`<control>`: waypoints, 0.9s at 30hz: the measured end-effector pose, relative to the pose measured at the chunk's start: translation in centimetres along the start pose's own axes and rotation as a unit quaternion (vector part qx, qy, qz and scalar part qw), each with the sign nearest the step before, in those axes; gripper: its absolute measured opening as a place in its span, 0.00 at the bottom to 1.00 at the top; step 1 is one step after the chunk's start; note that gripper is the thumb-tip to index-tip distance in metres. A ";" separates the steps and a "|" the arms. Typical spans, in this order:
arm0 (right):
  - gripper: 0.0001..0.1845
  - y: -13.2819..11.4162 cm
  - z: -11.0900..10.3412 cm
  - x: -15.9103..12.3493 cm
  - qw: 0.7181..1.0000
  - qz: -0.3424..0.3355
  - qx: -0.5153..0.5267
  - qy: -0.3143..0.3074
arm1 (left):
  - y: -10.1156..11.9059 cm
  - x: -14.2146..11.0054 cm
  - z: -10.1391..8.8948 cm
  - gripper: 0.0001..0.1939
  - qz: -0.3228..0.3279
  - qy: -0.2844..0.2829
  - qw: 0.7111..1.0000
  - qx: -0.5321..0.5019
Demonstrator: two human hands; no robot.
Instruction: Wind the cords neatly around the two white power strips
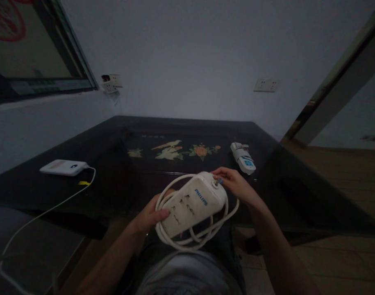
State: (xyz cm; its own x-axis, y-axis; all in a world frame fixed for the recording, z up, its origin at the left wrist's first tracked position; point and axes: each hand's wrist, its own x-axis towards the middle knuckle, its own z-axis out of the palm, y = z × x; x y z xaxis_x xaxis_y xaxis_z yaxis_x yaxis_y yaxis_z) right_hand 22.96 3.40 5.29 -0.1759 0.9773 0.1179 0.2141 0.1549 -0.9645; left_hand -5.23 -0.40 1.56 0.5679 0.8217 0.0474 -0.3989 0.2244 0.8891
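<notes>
A white power strip (pixel 192 205) marked PHILIPS is held tilted above my lap, near the table's front edge. Its white cord (pixel 202 241) is looped around it in several coils. My left hand (pixel 153 213) grips the strip's lower left end, thumb on top by the sockets and fingers underneath. At the upper right end, the fingers of my right hand (pixel 228 180) are closed at the strip's corner, by a small metal and blue part (pixel 218 181), perhaps a plug's prongs. Exactly what those fingers pinch is hard to make out in the dim light.
The dark table (pixel 113 184) has a bird-and-flower inlay. On its right lies another white power strip (pixel 243 157) with its cord wrapped. A white power bank-like device (pixel 64 167) with a white cable (pixel 48 211) rests at left. Wall sockets (pixel 266 85) are behind.
</notes>
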 end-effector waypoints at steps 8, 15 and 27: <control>0.27 -2.0 0.7 -0.9 0.994 0.006 0.023 -0.106 | -0.4 1.9 0.0 0.31 -0.024 -0.043 0.998 -0.027; 0.13 -2.0 0.3 -0.9 0.995 0.019 0.018 -0.099 | -0.9 2.5 -0.7 0.23 0.013 -0.047 0.998 -0.048; 0.23 1.4 1.5 -1.2 0.954 0.023 0.288 -0.086 | -1.0 1.9 -0.6 0.23 -0.007 -0.053 0.994 -0.100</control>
State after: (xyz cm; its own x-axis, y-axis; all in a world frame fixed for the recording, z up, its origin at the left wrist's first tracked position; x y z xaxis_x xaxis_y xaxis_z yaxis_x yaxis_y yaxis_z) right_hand 22.03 2.27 3.41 -0.3440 0.9356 0.0790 -0.3290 -0.0414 -0.9434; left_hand -4.21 1.23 0.45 0.6425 0.7606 0.0931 -0.5193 0.3428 0.7828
